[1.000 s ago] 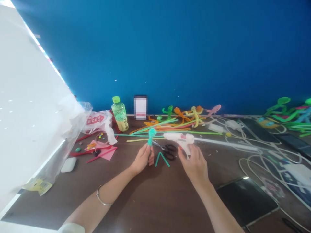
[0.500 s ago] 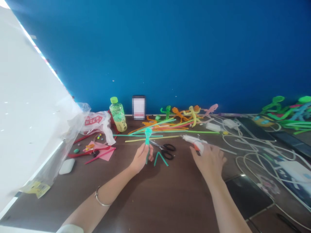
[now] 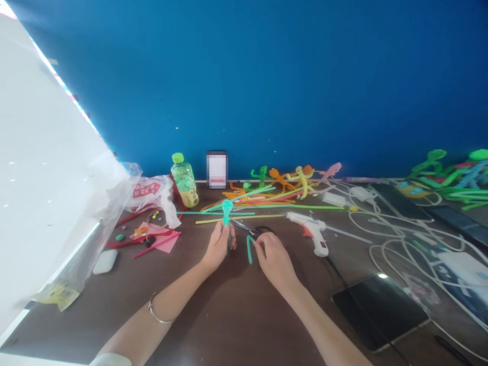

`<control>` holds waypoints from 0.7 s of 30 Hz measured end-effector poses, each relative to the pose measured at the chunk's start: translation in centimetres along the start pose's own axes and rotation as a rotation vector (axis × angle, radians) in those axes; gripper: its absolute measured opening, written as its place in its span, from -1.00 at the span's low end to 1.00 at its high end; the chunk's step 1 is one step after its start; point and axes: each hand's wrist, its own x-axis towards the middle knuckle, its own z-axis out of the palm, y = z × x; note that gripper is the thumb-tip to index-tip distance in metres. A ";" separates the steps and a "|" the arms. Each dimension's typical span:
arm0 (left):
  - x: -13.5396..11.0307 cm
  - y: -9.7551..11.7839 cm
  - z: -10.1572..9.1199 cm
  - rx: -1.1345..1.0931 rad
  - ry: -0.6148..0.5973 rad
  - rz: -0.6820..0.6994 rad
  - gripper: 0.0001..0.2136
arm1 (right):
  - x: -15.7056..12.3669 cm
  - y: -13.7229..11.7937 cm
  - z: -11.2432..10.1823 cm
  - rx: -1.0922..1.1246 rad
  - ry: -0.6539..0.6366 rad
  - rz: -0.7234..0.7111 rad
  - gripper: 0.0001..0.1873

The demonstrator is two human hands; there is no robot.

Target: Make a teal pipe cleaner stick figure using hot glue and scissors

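My left hand (image 3: 218, 246) is closed around the stem of a teal pipe cleaner figure (image 3: 227, 207), its rounded head standing up above my fingers. My right hand (image 3: 273, 254) pinches one end of a bent teal pipe cleaner (image 3: 249, 250), folded into a narrow upside-down V. Behind my right fingers lie scissors (image 3: 247, 229) with black handles, partly hidden by that hand. A white glue gun (image 3: 310, 226) with an orange trigger rests on the table to the right, a glue stick poking from its back.
Loose pipe cleaners (image 3: 259, 201) and small twisted figures (image 3: 303, 179) line the back by the blue wall. A green-capped bottle (image 3: 186, 183) and plastic bag (image 3: 152, 193) stand left. A black tablet (image 3: 381, 311) and tangled white cables (image 3: 385, 246) occupy the right.
My right hand has left the glue gun, moved left and taken hold of the bent teal pipe cleaner. The glue gun now lies uncovered. My left hand has shifted slightly left with the figure.
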 end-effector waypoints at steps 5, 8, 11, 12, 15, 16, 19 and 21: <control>-0.5 0.1 0.2 0.104 -0.052 -0.032 -0.69 | 0.0 -2.1 -0.4 0.283 0.124 0.166 -0.80; -1.1 0.2 0.4 0.215 -0.097 -0.011 -0.70 | -0.3 -3.1 -0.2 0.295 0.184 0.151 -0.80; -1.4 0.1 0.6 0.245 -0.161 -0.011 -0.74 | -0.4 -3.4 -0.1 0.265 0.241 0.126 -0.81; -1.5 0.0 0.7 0.244 -0.178 -0.012 -0.75 | -0.4 -3.4 -0.1 0.258 0.257 0.122 -0.81; -1.6 0.0 0.9 0.256 -0.217 0.002 -0.76 | -0.2 -3.4 -0.2 0.244 0.284 0.111 -0.81; -1.6 0.0 0.9 0.264 -0.226 0.008 -0.77 | -0.2 -3.4 -0.3 0.242 0.288 0.104 -0.81; -1.6 0.0 1.0 0.295 -0.241 0.016 -0.76 | -0.1 -3.3 -0.3 0.243 0.297 0.083 -0.82; -1.6 -0.1 1.0 0.304 -0.245 0.009 -0.75 | -0.1 -3.3 -0.2 0.248 0.296 0.080 -0.82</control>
